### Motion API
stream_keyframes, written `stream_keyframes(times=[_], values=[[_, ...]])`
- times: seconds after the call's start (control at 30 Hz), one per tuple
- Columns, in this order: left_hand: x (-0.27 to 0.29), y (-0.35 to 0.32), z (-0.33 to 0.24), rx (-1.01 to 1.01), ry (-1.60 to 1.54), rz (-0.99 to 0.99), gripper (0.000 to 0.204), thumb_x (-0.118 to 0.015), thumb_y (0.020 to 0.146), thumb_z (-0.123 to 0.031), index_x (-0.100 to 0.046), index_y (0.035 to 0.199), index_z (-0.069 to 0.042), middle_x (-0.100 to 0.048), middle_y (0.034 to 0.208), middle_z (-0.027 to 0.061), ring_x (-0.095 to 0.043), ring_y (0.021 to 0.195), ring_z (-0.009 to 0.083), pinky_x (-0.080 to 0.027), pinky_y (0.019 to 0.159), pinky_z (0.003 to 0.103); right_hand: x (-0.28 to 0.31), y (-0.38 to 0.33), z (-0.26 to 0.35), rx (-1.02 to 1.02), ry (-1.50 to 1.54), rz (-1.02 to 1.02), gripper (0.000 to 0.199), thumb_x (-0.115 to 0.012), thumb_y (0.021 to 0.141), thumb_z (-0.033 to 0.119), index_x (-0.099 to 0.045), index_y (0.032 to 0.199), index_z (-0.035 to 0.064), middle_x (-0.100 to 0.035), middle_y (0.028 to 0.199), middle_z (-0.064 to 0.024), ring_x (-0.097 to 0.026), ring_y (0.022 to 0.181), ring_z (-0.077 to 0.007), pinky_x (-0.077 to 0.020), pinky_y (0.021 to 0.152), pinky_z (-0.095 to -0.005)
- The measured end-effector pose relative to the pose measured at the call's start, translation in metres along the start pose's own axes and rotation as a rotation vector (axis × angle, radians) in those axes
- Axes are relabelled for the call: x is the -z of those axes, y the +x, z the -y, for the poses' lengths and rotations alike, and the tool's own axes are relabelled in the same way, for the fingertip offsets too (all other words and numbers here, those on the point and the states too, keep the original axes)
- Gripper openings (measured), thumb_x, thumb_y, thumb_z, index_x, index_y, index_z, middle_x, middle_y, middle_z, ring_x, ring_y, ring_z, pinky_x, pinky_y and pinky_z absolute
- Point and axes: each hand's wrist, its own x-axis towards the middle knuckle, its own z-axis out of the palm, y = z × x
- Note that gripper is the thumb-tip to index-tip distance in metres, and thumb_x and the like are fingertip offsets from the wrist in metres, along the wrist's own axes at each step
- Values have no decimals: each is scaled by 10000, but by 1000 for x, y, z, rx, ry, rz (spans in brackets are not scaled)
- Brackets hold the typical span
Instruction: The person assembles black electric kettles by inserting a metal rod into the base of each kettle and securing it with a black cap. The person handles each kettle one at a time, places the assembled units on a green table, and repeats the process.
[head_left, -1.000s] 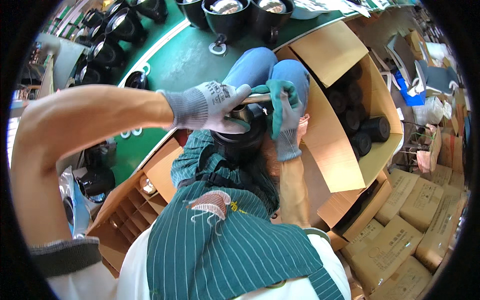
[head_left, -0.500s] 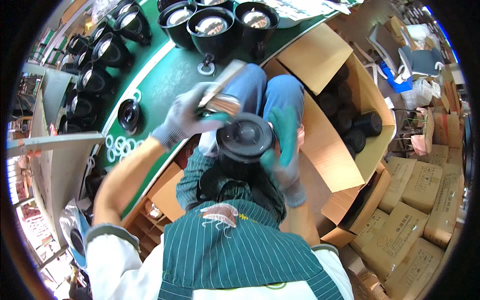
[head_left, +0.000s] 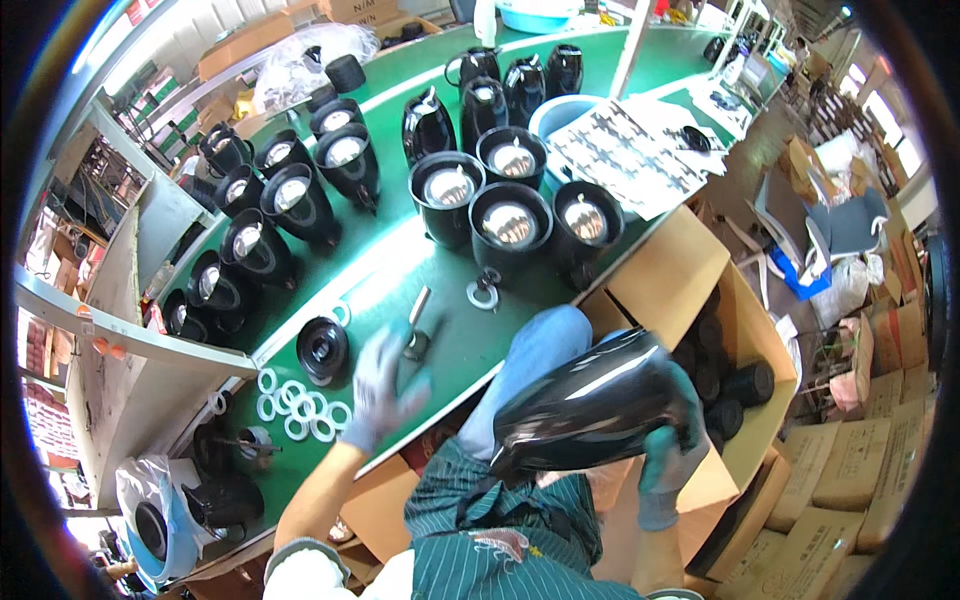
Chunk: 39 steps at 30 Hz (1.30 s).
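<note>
My right hand (head_left: 672, 450), in a grey and green glove, grips a glossy black thermos jug (head_left: 585, 405) at its right end. The jug lies tilted on its side above my lap. Over the green table's near edge, my left hand (head_left: 385, 392) is gloved too, somewhat blurred, its fingers apart and empty. Just beyond those fingers lies a tool with a pale straight handle and a dark end (head_left: 417, 345); its kind is unclear. Left of it sit a black round part (head_left: 322, 346) and several white rings (head_left: 298, 405).
Black jug bodies with silvery liners (head_left: 510, 222) stand in groups on the green table (head_left: 400, 270). Taller black jugs (head_left: 485, 105) are behind them. Printed sheets (head_left: 625, 155) cover a blue basin. An open carton (head_left: 690, 255) holds black parts at right, near stacked cartons (head_left: 855, 450).
My left hand has let go of the tool and moved away from the jug to the table. The jug has turned from base-up onto its side. The view has lifted toward the table.
</note>
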Motion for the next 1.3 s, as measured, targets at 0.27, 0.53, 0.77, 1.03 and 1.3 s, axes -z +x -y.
stream_keyframes(times=[0.27, 0.53, 0.77, 1.03, 1.3], values=[[17, 42, -42, 440, -1064, -230, 860, -780, 916, -449, -373, 1505, 29, -485, 1486, 285, -524, 1376, 331, -426, 1158, 469, -85, 84, -77, -215, 147, 400, 681, -425, 1100, 485, -331, 1594, 27, -507, 1509, -165, -581, 1296, -246, -522, 1058, -396], [71, 297, 87, 237, -59, -543, 640, -954, 667, -331, -666, 1154, -32, -681, 1158, 157, -672, 1064, 321, -531, 940, 443, -98, 104, -71, -385, 386, 600, 716, -413, 1084, 531, -397, 1544, -17, -526, 1511, -221, -548, 1361, -373, -410, 1172, -533], [-14, 484, 323, 36, 550, -344, 650, -893, 710, -452, -688, 1212, -93, -608, 1318, 187, -628, 1168, 383, -520, 1000, 447, -12, 99, -135, -504, 539, 356, 731, -476, 1046, 527, -467, 1486, -56, -556, 1462, -269, -571, 1321, -428, -419, 1160, -564], [-94, 510, 342, 428, 536, 192, 657, -587, 897, -709, -636, 1396, -284, -642, 1351, 130, -580, 1312, 362, -424, 1106, 536, 44, 90, -163, -829, 606, 191, 502, -340, 1089, 166, -413, 1535, -52, -444, 1579, -231, -358, 1511, -358, -240, 1288, -457], [-25, 484, 340, 733, 933, 241, 309, -755, 865, -335, -805, 1099, -140, -773, 1149, 126, -750, 1072, 292, -607, 823, 452, 22, 108, -163, -667, 981, 375, 573, -361, 1085, 259, -310, 1561, -57, -345, 1602, -245, -382, 1470, -362, -258, 1261, -458]])
